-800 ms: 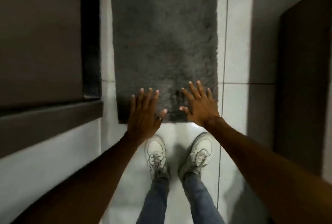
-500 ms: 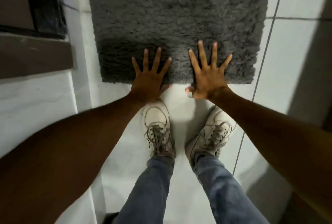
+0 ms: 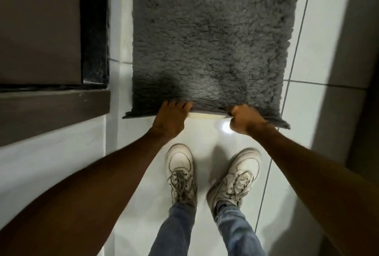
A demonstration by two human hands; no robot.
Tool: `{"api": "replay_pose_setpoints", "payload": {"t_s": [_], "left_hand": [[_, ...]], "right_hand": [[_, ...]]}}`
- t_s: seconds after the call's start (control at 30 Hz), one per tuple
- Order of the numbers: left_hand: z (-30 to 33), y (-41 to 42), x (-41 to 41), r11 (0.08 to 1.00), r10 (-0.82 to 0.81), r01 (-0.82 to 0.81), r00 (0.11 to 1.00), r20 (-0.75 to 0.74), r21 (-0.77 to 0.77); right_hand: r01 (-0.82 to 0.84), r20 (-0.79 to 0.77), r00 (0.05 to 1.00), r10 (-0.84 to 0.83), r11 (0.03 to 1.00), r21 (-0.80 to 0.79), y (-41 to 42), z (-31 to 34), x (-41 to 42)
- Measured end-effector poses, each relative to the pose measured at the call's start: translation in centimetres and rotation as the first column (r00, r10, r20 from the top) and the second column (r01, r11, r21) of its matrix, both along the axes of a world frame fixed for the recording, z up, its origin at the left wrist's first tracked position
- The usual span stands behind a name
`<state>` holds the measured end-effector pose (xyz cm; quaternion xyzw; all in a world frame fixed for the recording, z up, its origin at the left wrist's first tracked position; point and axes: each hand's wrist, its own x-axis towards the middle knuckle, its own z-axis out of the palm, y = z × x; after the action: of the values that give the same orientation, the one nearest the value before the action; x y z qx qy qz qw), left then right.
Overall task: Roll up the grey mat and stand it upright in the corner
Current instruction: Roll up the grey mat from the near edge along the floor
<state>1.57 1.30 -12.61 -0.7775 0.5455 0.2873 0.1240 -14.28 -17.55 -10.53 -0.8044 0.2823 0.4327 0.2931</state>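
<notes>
Left hand (image 3: 171, 116) and right hand (image 3: 245, 120) both clench the near edge of the shaggy grey rectangular mat (image 3: 213, 36), lying flat ahead of them on the white tiled floor (image 3: 205, 138) — rolling barely begun, corner placement all ahead.

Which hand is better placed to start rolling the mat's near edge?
Neither clearly. The left hand and right hand both grip the near edge of the grey mat, lifted between them. The right looks more tightly closed, a slight advantage.

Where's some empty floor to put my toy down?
Bare white tiled floor runs right of the fluffy grey mat, and between its near edge and the white sneakers. The strip left of the mat, beside the dark furniture, is narrow.
</notes>
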Motion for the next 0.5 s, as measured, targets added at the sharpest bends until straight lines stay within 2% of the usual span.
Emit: {"api": "replay_pose_setpoints", "payload": {"t_s": [0.1, 0.2, 0.23, 0.3, 0.37, 0.5], "left_hand": [[-0.2, -0.8, 0.8, 0.986, 0.079, -0.056, 0.985, 0.151, -0.154], [-1.7, -0.9, 0.8, 0.966, 0.154, -0.095, 0.958, 0.242, -0.239], [-2.4, -0.8, 0.6, 0.96, 0.178, -0.112, 0.953, 0.247, -0.257], [-3.2, -0.6, 0.0, 0.947, 0.227, -0.179, 0.961, 0.16, -0.266], [-3.6, 0.0, -0.8, 0.941, 0.237, -0.208, 0.968, 0.082, -0.267], [-3.8, 1.4, -0.9, 0.973, 0.201, -0.187, 0.975, 0.094, -0.139]], "right_hand": [[-0.02, 0.194, 0.978, 0.071, 0.967, -0.254, -0.9, -0.2, 0.6], [0.058, 0.35, 0.931, 0.103, 0.905, -0.422, -0.7, -1.5, 0.1], [0.067, 0.375, 0.92, 0.115, 0.897, -0.438, -0.3, -2.0, -0.3], [0.057, 0.394, 0.911, 0.121, 0.91, -0.411, 0.5, -2.8, -1.0], [0.008, 0.357, 0.924, 0.136, 0.928, -0.374, 1.2, -3.2, -1.9], [-0.057, 0.302, 0.934, 0.19, 0.915, -0.4, 0.7, -3.8, -2.7]]}}
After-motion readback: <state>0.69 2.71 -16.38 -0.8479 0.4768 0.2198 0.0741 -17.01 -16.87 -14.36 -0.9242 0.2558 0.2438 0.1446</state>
